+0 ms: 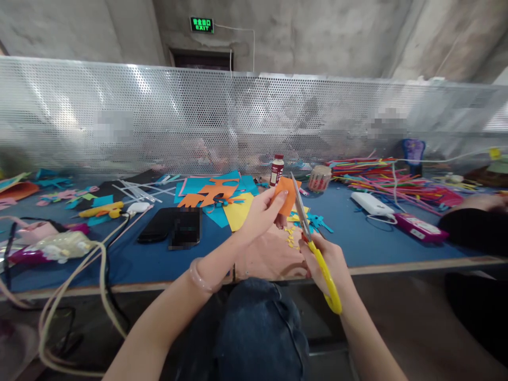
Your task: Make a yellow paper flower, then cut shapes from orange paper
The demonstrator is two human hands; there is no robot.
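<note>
My left hand (265,209) pinches a small piece of orange paper (286,194) above the table. In my right hand (327,259) is a pair of scissors (323,267) with yellow handles. Their blades point up and away from me, right beside the paper's right edge; I cannot tell whether they touch it. Yellow paper scraps (291,237) lie on a pinkish-brown sheet (262,254) below my hands. Behind the left hand are cut orange paper (214,193), a yellow sheet (238,210) and blue sheets (194,185). Blue cut pieces (319,222) lie near the scissors.
A small bottle (277,170) and a jar (319,179) stand at the back. Two dark phones (159,225), a yellow glue gun (101,210), and cables (103,264) lie left. Pipe cleaners (377,174), a white power bank (373,203) and another person's sleeve (472,227) are right.
</note>
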